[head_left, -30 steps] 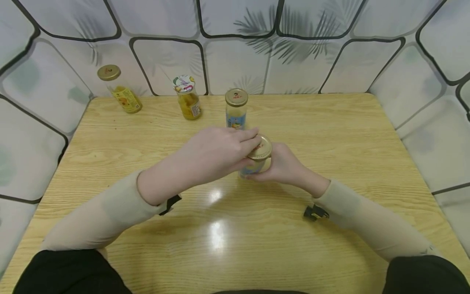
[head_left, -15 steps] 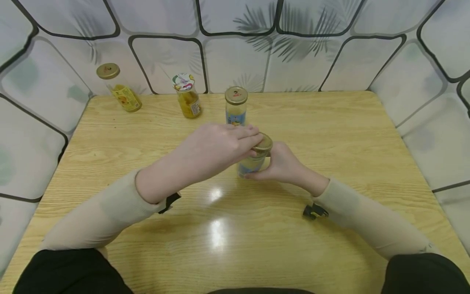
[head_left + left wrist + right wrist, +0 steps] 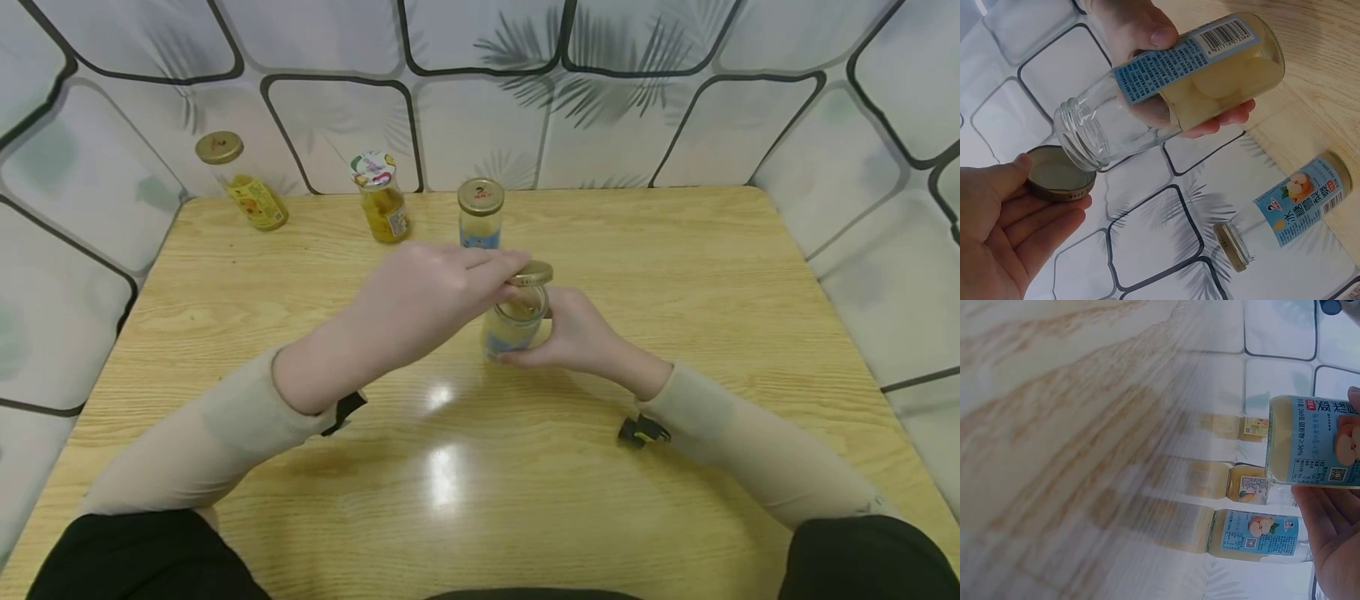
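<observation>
My right hand [image 3: 581, 337] grips a glass fruit jar [image 3: 1229, 78] by its side, thumb across the blue label in the left wrist view. Pale fruit pieces in liquid fill its lower part, and its threaded mouth is uncovered. My left hand [image 3: 427, 304] pinches the gold metal lid [image 3: 1060, 178] by the rim, its hollow underside showing. In the head view the lid [image 3: 534, 273] is tilted just above the jar's mouth. Behind the left hand stands a similar blue-labelled jar [image 3: 480, 217] with its gold lid on, its lower part hidden.
Along the back of the wooden table [image 3: 712, 250] stand a jar with a colourful cap [image 3: 386, 208] and, at the far left, a yellow-labelled jar [image 3: 255, 200] with a gold lid. A patterned wall covering [image 3: 480, 125] rises right behind the table's back edge.
The lid sat on the jar in the earlier frames. My left hand has raised it slightly off the mouth. The right hand keeps its grip in the same place.
</observation>
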Demonstrator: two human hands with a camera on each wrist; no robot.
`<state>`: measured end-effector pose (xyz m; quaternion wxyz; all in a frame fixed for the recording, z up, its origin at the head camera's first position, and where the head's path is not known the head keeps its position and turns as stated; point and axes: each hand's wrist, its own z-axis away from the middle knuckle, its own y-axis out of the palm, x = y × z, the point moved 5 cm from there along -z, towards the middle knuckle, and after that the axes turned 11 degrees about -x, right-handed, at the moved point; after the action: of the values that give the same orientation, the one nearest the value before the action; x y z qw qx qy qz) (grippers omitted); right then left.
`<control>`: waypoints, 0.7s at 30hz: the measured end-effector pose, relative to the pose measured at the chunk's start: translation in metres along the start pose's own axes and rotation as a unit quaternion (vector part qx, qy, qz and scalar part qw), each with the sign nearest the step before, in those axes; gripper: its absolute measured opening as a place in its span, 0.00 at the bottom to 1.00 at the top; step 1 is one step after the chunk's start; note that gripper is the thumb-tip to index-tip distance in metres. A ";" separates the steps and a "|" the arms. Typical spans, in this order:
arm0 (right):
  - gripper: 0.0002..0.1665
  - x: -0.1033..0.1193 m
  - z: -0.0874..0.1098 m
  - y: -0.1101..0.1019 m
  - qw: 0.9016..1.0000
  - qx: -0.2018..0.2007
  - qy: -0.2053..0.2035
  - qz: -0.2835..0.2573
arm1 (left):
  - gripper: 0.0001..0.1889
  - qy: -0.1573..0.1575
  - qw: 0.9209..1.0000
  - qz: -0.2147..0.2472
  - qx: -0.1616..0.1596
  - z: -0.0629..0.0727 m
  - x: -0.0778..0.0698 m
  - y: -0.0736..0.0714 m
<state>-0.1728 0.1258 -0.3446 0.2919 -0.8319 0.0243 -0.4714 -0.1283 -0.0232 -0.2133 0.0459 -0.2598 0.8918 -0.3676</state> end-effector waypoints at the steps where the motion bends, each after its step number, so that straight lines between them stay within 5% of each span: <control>1: 0.36 0.000 0.000 0.000 1.000 0.000 0.004 0.001 | 0.14 -0.005 1.000 0.001 -0.005 0.000 0.001 -0.001; 7: 0.35 0.000 -0.001 -0.001 1.000 -0.003 0.008 0.014 | 0.15 -0.056 0.998 0.008 -0.008 0.005 0.011 -0.006; 13: 0.34 -0.001 -0.002 -0.003 1.000 -0.007 0.002 0.016 | 0.16 -0.115 0.993 0.006 0.024 0.014 0.022 -0.009; 21: 0.36 -0.003 -0.002 -0.005 0.999 -0.011 0.022 0.029 | 0.15 -0.220 0.971 0.021 0.094 0.034 0.047 -0.014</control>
<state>-0.1775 0.1296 -0.3441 0.2954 -0.8235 0.0605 -0.4805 -0.1530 -0.0762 -0.2234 0.2727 -0.3096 0.8266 -0.3828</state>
